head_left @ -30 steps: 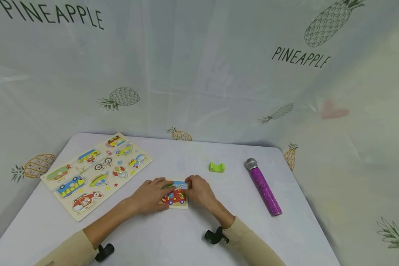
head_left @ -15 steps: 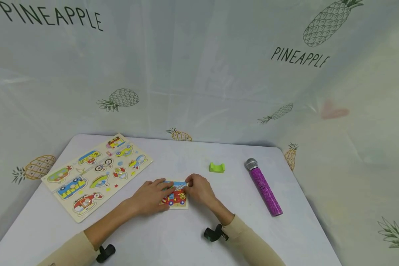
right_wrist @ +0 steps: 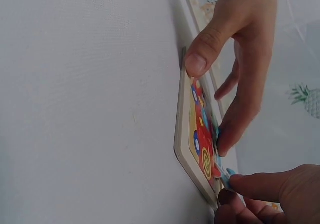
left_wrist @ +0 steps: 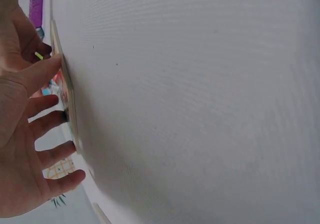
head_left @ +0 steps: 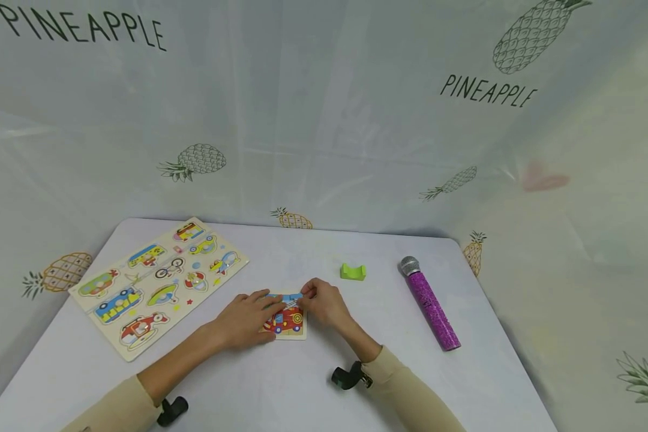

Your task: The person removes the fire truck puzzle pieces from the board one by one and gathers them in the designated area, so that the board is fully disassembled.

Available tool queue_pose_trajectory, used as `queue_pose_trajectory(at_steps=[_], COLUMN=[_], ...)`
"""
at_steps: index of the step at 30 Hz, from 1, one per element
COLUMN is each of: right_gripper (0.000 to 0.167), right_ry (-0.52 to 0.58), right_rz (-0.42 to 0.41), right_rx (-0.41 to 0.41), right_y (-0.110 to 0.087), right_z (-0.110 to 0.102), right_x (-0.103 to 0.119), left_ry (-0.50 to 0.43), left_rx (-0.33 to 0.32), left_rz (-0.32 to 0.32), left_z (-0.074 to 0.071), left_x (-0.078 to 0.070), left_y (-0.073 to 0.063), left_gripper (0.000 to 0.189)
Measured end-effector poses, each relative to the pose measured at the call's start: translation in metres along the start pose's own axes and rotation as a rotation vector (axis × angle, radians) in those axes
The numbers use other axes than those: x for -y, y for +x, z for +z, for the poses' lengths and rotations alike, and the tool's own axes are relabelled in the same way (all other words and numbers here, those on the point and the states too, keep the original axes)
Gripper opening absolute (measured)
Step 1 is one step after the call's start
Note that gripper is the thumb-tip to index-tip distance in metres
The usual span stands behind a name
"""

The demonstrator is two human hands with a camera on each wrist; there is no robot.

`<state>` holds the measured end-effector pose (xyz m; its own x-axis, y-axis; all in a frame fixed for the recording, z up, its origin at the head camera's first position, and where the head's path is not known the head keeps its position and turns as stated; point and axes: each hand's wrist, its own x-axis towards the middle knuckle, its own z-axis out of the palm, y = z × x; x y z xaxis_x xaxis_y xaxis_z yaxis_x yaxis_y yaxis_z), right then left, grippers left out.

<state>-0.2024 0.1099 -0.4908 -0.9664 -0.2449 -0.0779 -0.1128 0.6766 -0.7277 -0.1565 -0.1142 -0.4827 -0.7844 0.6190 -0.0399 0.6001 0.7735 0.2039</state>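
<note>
On the bench (head_left: 248,396), with left hand (head_left: 244,322) fingers spread and right hand (head_left: 326,307) fingers pinching, steadied the flat red-truck puzzle (head_left: 286,324) and held a tilted blue piece (right_wrist: 225,179) at its far right corner. Probably was seating it; likely needed to level and press next.

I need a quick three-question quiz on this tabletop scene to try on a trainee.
1. Which hand pinches a thin, partly blue puzzle piece at the small square wooden red-truck puzzle?
2. True or false: in the head view, the glittery purple cylindrical microphone lies right of the bright-green notched block.
3. In that view, the large pale wooden vehicle board lies: (a) under the red-truck puzzle; (b) right of the microphone; (c) left of the red-truck puzzle.

Key: 1. The right hand. 2. True. 3. c.
</note>
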Motion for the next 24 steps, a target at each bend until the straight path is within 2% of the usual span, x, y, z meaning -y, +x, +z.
queue_pose_trajectory(at_steps=[10, 17, 24], right_gripper=[0.016, 0.018, 0.018], right_ry=[0.041, 0.085, 0.093], right_rz=[-0.01, -0.003, 0.027], right_rx=[0.007, 0.011, -0.006], right_y=[-0.001, -0.007, -0.014], right_z=[-0.004, -0.018, -0.04], right_x=[-0.004, -0.009, -0.024], left_ry=[0.081, 0.062, 0.036], left_rx=[0.009, 0.012, 0.007], left_rz=[0.048, 0.046, 0.036], left_z=[0.004, 0.003, 0.003], left_x=[0.003, 0.003, 0.003], left_y=[0.002, 0.002, 0.001], left_gripper=[0.058, 0.057, 0.056])
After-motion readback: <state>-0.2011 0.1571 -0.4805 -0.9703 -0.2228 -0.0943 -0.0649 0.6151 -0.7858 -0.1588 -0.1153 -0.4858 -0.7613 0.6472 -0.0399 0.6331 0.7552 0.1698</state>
